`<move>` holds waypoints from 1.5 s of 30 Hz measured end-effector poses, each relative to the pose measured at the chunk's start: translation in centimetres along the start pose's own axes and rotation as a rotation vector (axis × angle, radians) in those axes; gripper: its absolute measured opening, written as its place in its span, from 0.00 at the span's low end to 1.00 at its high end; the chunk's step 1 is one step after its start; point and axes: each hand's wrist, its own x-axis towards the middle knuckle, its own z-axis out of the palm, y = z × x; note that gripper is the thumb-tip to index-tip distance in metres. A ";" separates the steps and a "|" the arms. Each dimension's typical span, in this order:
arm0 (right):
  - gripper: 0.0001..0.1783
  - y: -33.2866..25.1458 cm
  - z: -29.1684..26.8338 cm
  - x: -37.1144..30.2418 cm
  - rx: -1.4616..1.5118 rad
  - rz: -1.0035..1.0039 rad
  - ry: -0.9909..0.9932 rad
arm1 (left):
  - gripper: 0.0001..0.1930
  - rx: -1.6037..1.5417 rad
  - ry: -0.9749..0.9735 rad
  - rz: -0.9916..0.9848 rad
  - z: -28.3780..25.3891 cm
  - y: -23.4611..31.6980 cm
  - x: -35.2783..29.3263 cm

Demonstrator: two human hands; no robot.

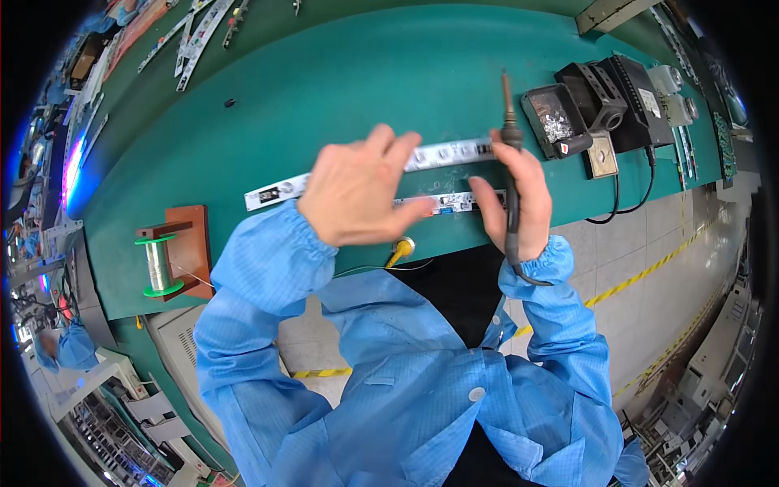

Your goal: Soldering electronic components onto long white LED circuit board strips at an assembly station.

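My right hand [519, 199] grips a black soldering iron [508, 130], tip pointing up and away, its cord running down past my blue sleeve. My left hand [357, 191] hovers blurred over two long white circuit strips: the upper strip [442, 154] and a shorter lower strip [446, 203] on the green mat [324, 89]. The left fingers reach toward the lower strip; I cannot tell whether they pinch it or only touch it.
A spool of solder wire [158, 264] stands on a brown wooden holder at the left. A black soldering station [613, 101] and a tip-cleaner box [553, 118] sit at the right. More white strips [191, 36] lie at the far left. A yellow plug [399, 250] sticks out at the bench edge.
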 end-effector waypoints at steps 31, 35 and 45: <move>0.29 -4.2 -2.1 2.0 0.216 -0.260 0.022 | 0.23 -1.368 0.789 -0.100 -5.9 -0.5 -9.5; 0.25 -3.2 -1.1 2.6 0.234 -0.272 -0.065 | 0.19 -1.703 0.752 -0.318 -1.2 0.8 -6.3; 0.21 0.7 -1.8 4.8 0.233 -0.252 -0.233 | 0.15 -1.343 0.048 -0.544 -1.8 1.8 -8.9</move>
